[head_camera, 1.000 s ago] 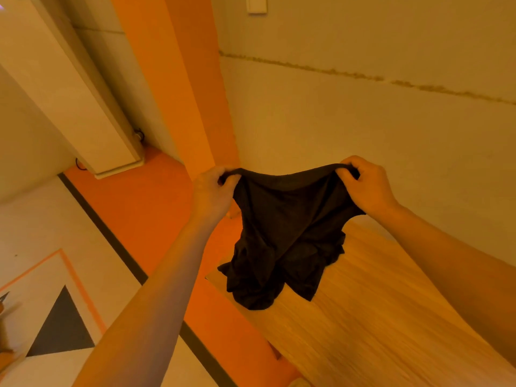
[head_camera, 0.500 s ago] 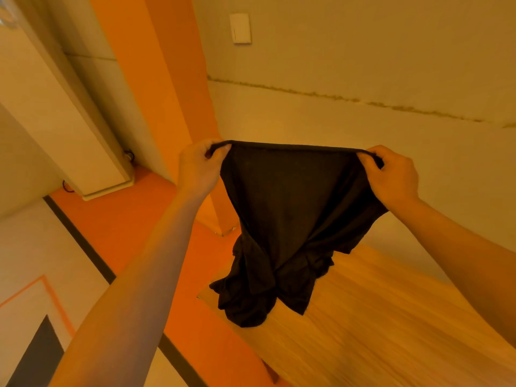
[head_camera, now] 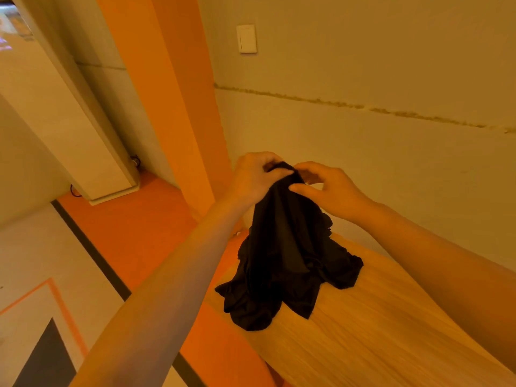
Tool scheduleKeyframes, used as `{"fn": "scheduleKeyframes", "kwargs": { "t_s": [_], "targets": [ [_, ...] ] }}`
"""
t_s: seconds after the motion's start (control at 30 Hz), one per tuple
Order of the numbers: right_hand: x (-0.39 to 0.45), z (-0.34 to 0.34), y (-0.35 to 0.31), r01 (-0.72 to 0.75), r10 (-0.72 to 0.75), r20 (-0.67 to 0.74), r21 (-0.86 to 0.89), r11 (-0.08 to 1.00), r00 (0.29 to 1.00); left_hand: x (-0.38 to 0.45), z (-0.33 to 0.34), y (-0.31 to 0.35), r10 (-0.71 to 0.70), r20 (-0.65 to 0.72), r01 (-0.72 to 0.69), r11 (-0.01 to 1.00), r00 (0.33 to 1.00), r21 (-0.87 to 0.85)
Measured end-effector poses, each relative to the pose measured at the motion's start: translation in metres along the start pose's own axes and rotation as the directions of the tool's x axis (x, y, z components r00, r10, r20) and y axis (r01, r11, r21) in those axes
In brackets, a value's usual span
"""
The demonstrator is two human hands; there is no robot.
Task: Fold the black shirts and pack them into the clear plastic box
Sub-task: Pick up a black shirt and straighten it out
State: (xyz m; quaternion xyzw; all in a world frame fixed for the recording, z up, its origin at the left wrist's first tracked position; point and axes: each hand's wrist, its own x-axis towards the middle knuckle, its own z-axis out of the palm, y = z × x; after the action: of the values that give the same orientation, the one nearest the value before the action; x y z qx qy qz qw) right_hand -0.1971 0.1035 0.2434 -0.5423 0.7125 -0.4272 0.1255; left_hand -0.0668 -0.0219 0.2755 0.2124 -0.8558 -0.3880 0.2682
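A black shirt (head_camera: 282,252) hangs bunched from both hands above the far left corner of a wooden table (head_camera: 377,331). Its lower folds rest crumpled on the tabletop. My left hand (head_camera: 251,177) grips the top edge of the shirt. My right hand (head_camera: 326,188) is right beside it and pinches the same top edge between thumb and fingers. The two hands nearly touch. No clear plastic box is in view.
A plain wall with a white switch plate (head_camera: 246,39) stands behind the table. An orange pillar (head_camera: 173,93) rises to the left. A white cabinet (head_camera: 69,129) stands on the orange and white floor further left.
My hands were wide apart, stretching the shirt's top edge flat. They have come together and moved lower, so the shirt is gathered into a bunch and sags onto the table.
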Motion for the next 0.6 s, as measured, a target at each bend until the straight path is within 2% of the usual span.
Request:
{"fn": "scheduleKeyframes", "kwargs": {
  "t_s": [0.13,0.2,0.27,0.3,0.4,0.43,0.5,0.57,0.6],
  "targets": [
    [0.010,0.002,-0.010,-0.015,0.025,-0.069,0.141,0.990,0.997,-0.009,0.008,-0.006,-0.104,-0.048,0.093,0.979,0.993,-0.181],
    [0.011,0.001,-0.009,0.000,0.028,-0.127,0.216,0.976,0.991,-0.020,0.012,-0.014,-0.169,0.039,0.173,0.955,0.985,-0.242],
    [0.013,-0.002,-0.008,0.011,0.030,-0.160,0.244,0.970,0.987,-0.031,0.022,-0.027,-0.212,0.147,0.236,0.955,0.966,-0.177],
    [0.013,-0.003,-0.008,0.006,0.034,-0.158,0.248,0.969,0.987,-0.036,0.028,-0.034,-0.223,0.158,0.246,0.958,0.962,-0.148],
    [0.013,-0.006,-0.003,-0.022,0.054,-0.123,0.250,0.968,0.991,-0.040,0.042,-0.043,-0.267,0.042,0.270,0.948,0.963,-0.168],
    [0.013,-0.006,-0.002,-0.033,0.062,-0.111,0.243,0.969,0.992,-0.039,0.044,-0.042,-0.265,0.013,0.262,0.948,0.964,-0.182],
    [0.012,-0.005,-0.001,-0.046,0.069,-0.098,0.220,0.974,0.993,-0.039,0.047,-0.035,-0.208,0.042,0.212,0.961,0.977,-0.175],
    [0.011,-0.002,-0.001,-0.042,0.062,-0.088,0.216,0.976,0.994,-0.040,0.054,-0.028,-0.126,0.057,0.129,0.990,0.990,-0.054],
    [0.010,-0.001,-0.001,-0.039,0.059,-0.084,0.218,0.975,0.995,-0.040,0.059,-0.028,-0.088,0.018,0.088,0.996,0.996,0.002]
  ]
}}
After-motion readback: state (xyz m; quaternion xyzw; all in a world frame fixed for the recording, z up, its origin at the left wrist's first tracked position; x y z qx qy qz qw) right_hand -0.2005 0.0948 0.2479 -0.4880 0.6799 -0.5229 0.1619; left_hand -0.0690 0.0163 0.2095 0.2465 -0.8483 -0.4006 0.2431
